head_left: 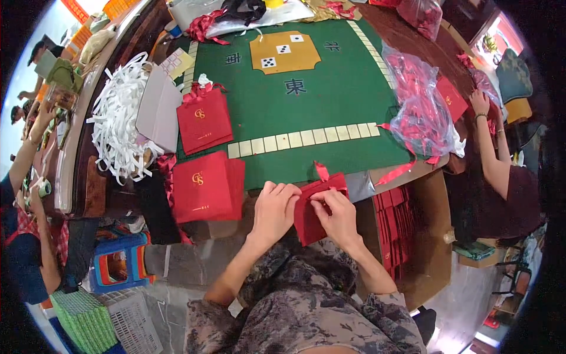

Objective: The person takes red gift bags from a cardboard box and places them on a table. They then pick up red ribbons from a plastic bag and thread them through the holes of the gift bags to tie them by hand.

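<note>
A small red paper gift bag [309, 225] is between my two hands at the table's near edge. My left hand [276, 206] grips its left side, fingers bent over the upper edge. With thumb and forefinger pinched together, my right hand [337, 215] is at the upper part of the same bag. Whether ribbon is caught in that pinch I cannot make out. A red ribbon [321, 171] sticks up from the bag's far end onto the green tabletop. Left of my hands lie a stack of flat red bags [203, 187] and, beyond it, another red bag pile [205, 121] with ribbon handles.
A green game table [330, 118] has a row of tiles [303, 139] across it. White paper strips [121, 118] heap at left. At right lie a plastic bag of red ribbons [415, 106] and an open carton [433, 236] holding red bags. People work on both sides.
</note>
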`<state>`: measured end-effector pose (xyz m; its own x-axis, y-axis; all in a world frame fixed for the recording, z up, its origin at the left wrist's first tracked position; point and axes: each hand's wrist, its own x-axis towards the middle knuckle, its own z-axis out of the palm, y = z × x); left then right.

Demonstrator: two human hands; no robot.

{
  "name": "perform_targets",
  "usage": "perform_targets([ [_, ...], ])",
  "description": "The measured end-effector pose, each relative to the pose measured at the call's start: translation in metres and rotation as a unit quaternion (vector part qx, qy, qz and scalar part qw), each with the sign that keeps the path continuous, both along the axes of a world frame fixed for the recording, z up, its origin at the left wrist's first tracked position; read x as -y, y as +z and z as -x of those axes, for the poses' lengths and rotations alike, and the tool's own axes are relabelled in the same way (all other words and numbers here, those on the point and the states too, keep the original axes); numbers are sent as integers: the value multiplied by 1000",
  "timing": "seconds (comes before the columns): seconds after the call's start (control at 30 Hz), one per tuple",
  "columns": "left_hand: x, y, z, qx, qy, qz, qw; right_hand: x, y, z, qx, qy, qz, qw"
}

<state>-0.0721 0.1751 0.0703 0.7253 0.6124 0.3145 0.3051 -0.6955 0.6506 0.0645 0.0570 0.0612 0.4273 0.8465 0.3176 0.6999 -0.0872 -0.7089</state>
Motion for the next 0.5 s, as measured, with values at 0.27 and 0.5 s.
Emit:
perform_targets([
  [0.27,-1,7,-1,6,-32,126,991,6,8,7,-29,5,-24,999],
  [0.5,-2,15,0,-10,-45,259,965,10,14,9,-86,-17,-18,996],
])
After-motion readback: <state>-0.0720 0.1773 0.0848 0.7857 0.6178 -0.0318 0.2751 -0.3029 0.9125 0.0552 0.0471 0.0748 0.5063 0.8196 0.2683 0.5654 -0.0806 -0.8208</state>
